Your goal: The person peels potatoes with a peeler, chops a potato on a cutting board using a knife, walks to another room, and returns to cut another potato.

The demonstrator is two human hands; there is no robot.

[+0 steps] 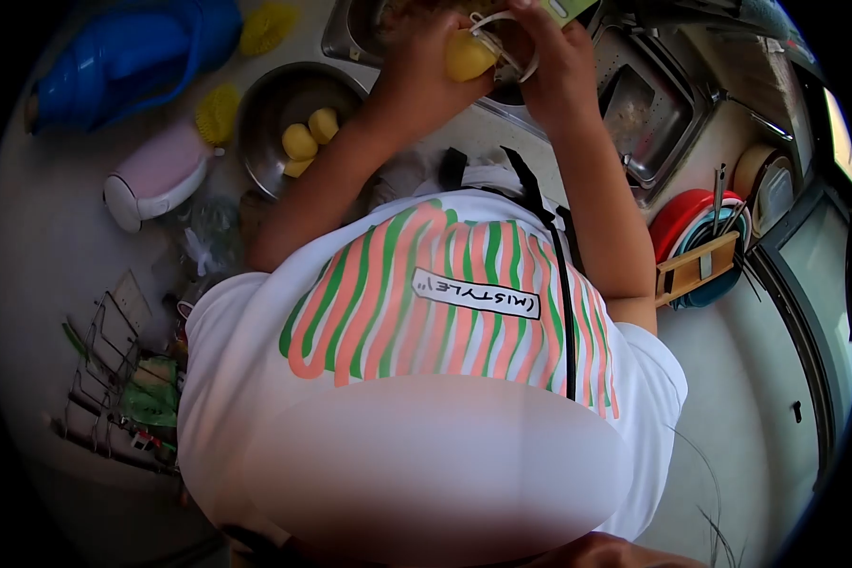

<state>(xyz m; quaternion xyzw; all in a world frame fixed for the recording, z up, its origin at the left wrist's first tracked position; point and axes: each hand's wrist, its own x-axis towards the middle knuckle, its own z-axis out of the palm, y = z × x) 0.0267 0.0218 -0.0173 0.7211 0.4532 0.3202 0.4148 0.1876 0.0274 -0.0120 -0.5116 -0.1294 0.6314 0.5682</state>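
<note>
At the top of the view, over the sink, my left hand (424, 80) is closed round a peeled yellow potato (470, 57). My right hand (560, 71) faces it, fingers closed on a peeler (563, 9) with a green handle and a white looped frame. That frame is close against the potato; whether the blade touches it I cannot tell. Left of my left forearm, a metal bowl (256, 118) holds several peeled potatoes (299, 142).
A double steel sink (696, 114) spans the top. On the left are a blue thermos (128, 62), yellow scrubbers (269, 27), a pink and white appliance (161, 175) and a wire rack (95, 369). Stacked basins (677, 213) and a wooden-framed slicer (699, 270) stand at right.
</note>
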